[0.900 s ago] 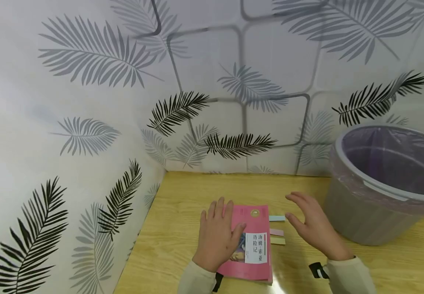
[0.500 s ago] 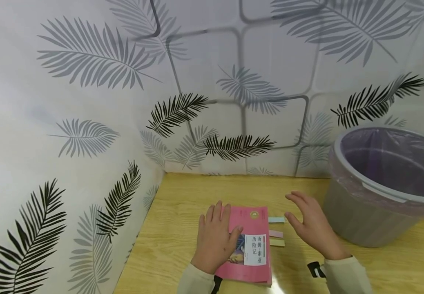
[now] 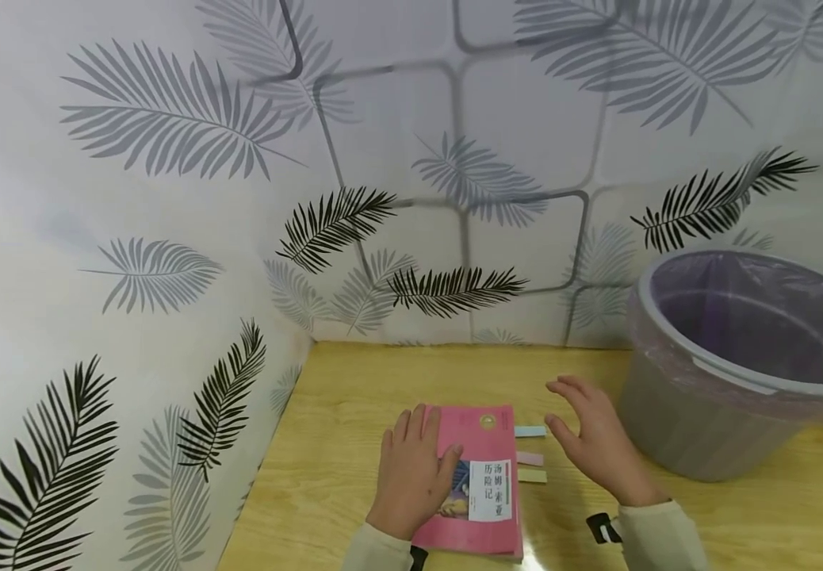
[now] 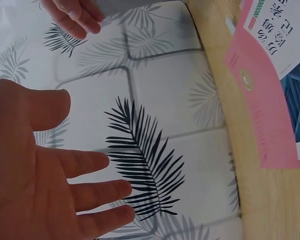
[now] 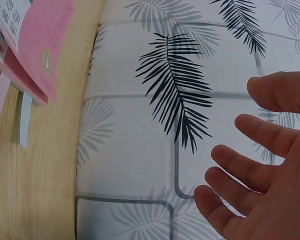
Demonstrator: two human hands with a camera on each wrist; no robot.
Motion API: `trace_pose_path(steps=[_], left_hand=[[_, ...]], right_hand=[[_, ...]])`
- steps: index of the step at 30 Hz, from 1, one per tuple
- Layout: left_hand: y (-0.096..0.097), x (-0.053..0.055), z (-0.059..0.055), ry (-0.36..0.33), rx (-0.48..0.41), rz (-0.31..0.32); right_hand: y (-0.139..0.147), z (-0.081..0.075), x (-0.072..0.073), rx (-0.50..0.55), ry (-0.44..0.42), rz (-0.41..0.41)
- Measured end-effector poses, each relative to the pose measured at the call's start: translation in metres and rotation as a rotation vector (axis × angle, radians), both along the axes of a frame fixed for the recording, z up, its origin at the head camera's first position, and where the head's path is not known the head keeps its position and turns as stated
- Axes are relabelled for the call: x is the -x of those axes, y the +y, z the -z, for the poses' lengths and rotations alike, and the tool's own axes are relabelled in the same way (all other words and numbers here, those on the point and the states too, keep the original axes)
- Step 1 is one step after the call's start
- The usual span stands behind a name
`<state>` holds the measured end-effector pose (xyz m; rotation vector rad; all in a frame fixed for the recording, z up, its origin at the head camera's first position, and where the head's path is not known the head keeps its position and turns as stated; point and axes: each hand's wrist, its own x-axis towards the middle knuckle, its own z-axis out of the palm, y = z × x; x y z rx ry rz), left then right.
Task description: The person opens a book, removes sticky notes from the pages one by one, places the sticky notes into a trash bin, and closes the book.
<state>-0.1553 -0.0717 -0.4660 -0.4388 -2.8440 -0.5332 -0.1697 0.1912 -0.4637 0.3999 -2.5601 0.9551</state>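
Note:
A pink paperback book point(image 3: 483, 539) lies on the wooden table, its cover printed with Chinese characters and a picture. From its right edge stick out a blue tab point(image 3: 530, 431), a pink tab point(image 3: 530, 458) and a yellow tab point(image 3: 533, 475). My left hand point(image 3: 411, 476) hovers over the book's left part, hiding some of the cover. In the left wrist view, the left hand point(image 4: 55, 175) has its fingers extended and grips nothing. To the right of the tabs, my right hand point(image 3: 597, 444) is held in the air, fingers relaxed and apart from the book.
A grey bin point(image 3: 697, 420) with a clear liner stands on the right, close to my right hand. Wall covering point(image 3: 383, 159) with a leaf pattern bounds the table point(image 3: 340, 381) at the back and left.
The head view has shifted a little, so the book, bin and hands sit slightly lower and farther left in it. Both hands keep nearly the same pose over the table.

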Motion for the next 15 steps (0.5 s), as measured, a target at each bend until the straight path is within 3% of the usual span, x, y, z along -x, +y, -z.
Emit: trace_pose_path(steps=[8, 15], left_hand=[[-0.002, 0.004, 0.021, -0.03, -0.002, -0.017], [-0.004, 0.006, 0.033, -0.079, -0.03, -0.037]], right_hand=[[-0.001, 0.006, 0.004, 0.003, -0.089, -0.013], [-0.002, 0.015, 0.004, 0.014, -0.153, -0.03]])
